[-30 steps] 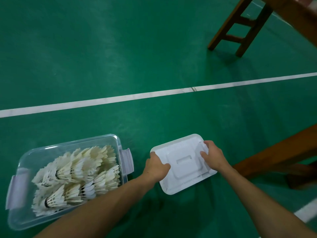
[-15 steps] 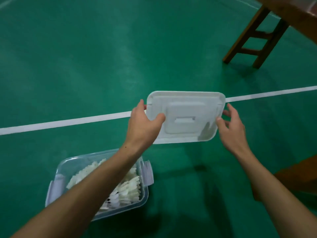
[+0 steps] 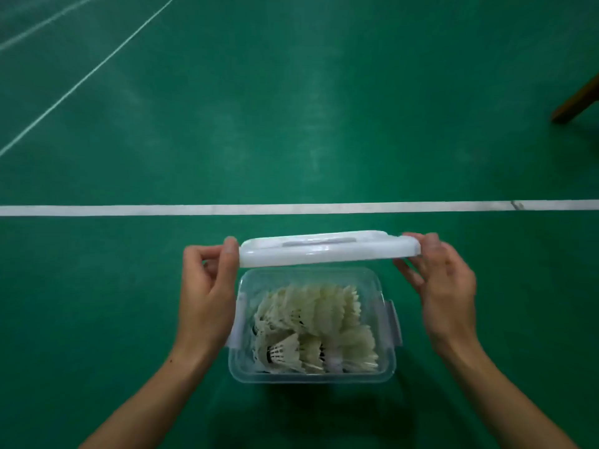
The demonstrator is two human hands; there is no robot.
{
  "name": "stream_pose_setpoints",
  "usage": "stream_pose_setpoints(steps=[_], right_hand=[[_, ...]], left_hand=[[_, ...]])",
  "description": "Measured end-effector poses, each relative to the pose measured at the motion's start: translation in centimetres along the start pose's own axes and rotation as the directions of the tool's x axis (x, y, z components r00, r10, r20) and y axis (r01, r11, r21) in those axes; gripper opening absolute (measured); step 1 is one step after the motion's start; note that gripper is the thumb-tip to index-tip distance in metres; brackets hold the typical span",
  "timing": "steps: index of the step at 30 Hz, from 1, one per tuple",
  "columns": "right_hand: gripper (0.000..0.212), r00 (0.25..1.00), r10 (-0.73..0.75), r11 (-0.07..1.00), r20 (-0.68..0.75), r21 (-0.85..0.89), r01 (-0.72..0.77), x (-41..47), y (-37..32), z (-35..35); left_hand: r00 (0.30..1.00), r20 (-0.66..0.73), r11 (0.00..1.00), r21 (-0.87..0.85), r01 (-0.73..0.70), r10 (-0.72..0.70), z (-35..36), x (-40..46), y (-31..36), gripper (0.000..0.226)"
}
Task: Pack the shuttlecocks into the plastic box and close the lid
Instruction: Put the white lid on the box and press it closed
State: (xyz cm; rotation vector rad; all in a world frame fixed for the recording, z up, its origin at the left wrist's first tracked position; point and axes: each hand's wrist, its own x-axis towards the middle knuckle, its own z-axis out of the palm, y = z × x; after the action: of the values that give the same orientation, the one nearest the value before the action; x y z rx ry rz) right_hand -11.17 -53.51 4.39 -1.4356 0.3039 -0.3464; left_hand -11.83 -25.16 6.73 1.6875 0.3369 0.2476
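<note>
A clear plastic box (image 3: pixel 311 377) sits on the green court floor, filled with several white feather shuttlecocks (image 3: pixel 314 325). Its grey side latches hang open on both sides. The white lid (image 3: pixel 327 252) hovers level above the box's far edge, seen almost edge-on. My left hand (image 3: pixel 207 293) pinches the lid's left end between thumb and fingers. My right hand (image 3: pixel 444 286) holds the lid's right end the same way. Part of the box's left wall is hidden behind my left hand.
A white court line (image 3: pixel 129 210) runs across the floor just beyond the box. Thinner lines (image 3: pixel 90 72) slant at the far left. A brown wooden furniture leg (image 3: pixel 577 102) stands at the far right edge.
Both hands lifted the lid off the floor on the right and carried it left to above the box. The view has turned, so the box is centred below me.
</note>
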Motion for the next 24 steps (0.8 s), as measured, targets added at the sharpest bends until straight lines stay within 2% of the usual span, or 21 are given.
stream_pose_setpoints(steps=[1, 3, 4, 5, 9, 12, 16, 20, 24], right_hand=[[0.067, 1.0, 0.007, 1.0, -0.016, -0.026, -0.007, -0.8, 0.3, 0.2], [0.036, 0.999, -0.005, 0.993, -0.038, -0.118, 0.0, -1.9, 0.7, 0.2], [0.019, 0.999, -0.004, 0.989, -0.041, -0.15, -0.002, -2.4, 0.8, 0.1], [0.011, 0.999, 0.0, 0.985, -0.039, -0.171, -0.007, -3.0, 0.9, 0.1], [0.032, 0.999, 0.026, 0.966, -0.022, -0.258, -0.031, -5.3, 2.4, -0.7], [0.04, 1.0, 0.019, 0.916, -0.014, -0.4, -0.023, -6.5, 3.6, -1.1], [0.045, 1.0, -0.023, 0.827, 0.013, -0.561, 0.027, -7.4, 3.8, -0.8], [0.051, 0.999, 0.03, 0.74, 0.046, -0.672, 0.008, -7.1, 4.2, -0.9], [0.05, 0.996, 0.067, 0.651, 0.066, -0.759, 0.007, -7.2, 4.8, -1.1]], left_hand=[[1.0, -0.015, 1.0, -0.004, 0.017, -0.017, -0.7, -0.6, -0.8, 0.039], [0.999, 0.003, 0.998, -0.033, 0.048, -0.048, -1.6, -1.6, -2.7, 0.018], [0.998, 0.033, 0.997, -0.048, 0.062, -0.061, -2.0, -2.2, -3.6, 0.012], [0.996, 0.063, 0.996, -0.057, 0.066, -0.062, -2.4, -2.8, -4.5, 0.018], [0.994, 0.105, 0.992, -0.119, 0.043, -0.03, -3.6, -4.5, -6.5, 0.037], [0.994, 0.104, 0.996, -0.08, 0.031, -0.022, -3.8, -5.2, -7.5, 0.041], [0.999, 0.024, 0.999, 0.035, 0.034, -0.034, -3.6, -5.2, -8.2, 0.033], [0.997, -0.064, 0.974, 0.224, -0.017, 0.033, -3.5, -4.1, -8.2, 0.025], [0.997, -0.059, 0.954, 0.299, -0.031, 0.051, -3.2, -3.5, -8.9, 0.029]])
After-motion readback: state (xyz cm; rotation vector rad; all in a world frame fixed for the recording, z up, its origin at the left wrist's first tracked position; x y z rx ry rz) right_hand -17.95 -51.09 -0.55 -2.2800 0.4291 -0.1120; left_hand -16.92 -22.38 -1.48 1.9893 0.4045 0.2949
